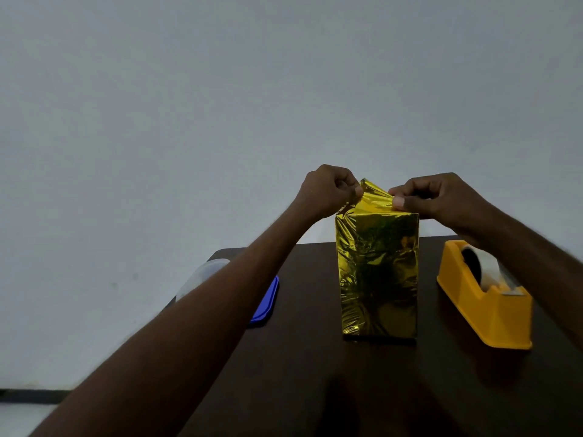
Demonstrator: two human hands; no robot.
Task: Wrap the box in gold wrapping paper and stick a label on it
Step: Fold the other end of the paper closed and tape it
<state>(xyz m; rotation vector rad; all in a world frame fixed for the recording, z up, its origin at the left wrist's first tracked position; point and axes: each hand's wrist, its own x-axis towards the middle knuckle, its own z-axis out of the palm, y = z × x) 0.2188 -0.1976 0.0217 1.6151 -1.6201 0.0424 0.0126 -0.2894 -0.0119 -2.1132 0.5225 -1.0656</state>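
On the dark table [299,357] our box [378,275] stands upright, its sides already sheathed in gold wrapping paper [375,200]. We judge only the top end unfolded: left hand [328,190] and right hand [441,197] pinch its loose flaps. Taping from the dispenser [485,304] and labelling remain; no label shows.

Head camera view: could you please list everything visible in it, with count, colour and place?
box: one, wrapped in gold paper, upright at the table's middle
loose paper end: one, gold, bunched above the box top
tape dispenser: one, yellow-orange, holding a tape roll, right of the box
lid: one, blue, flat, left of the box, partly behind the left forearm
container: one, clear, at the table's left edge
table: one, dark brown
wall: grey, behind
left hand: pinches the paper end
right hand: pinches the paper end
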